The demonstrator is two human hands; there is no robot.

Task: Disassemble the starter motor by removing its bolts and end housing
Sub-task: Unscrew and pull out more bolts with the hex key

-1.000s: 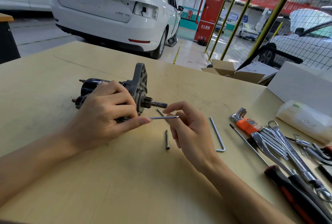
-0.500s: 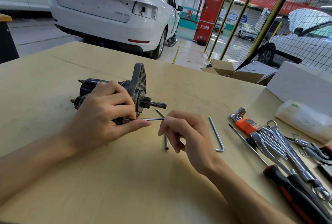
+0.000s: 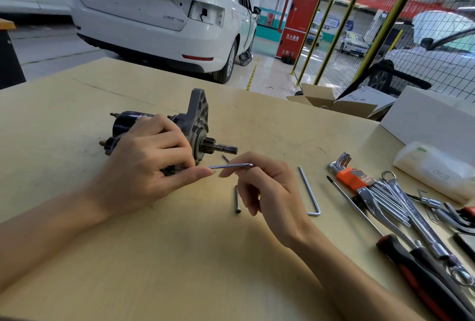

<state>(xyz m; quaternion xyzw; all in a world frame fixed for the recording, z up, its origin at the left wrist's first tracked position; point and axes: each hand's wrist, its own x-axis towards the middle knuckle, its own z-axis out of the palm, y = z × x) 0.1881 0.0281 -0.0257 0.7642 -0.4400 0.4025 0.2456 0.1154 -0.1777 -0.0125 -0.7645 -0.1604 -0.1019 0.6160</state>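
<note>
Your fingers [image 3: 231, 172] on the right hand [image 3: 267, 192] are pinching the long arm of an L-shaped hex key [image 3: 231, 166], its tip running in under your left thumb toward a bolt low on the starter motor [image 3: 164, 135]. Your left hand [image 3: 144, 163] is curling over the motor's body, pinning it on its side toward the table's [image 3: 180, 256] far left part, with the grey end housing [image 3: 196, 112] and pinion shaft [image 3: 221, 147] pointing toward the right edge.

You are gripping the key only lightly, so it is likely to cam out of the socket and round it if the tip is sitting shallow; whether it is fully seated is hidden behind your thumb. The round motor body could roll if your left hand is easing off while you are turning.

One loose bolt [image 3: 237, 199] is lying just beside your right hand, another [image 3: 225, 158] under the shaft; a careless wrist could be sweeping them away. A second hex key [image 3: 309, 189] and the hex key set [image 3: 352, 179] are lying nearer the right edge.
</note>
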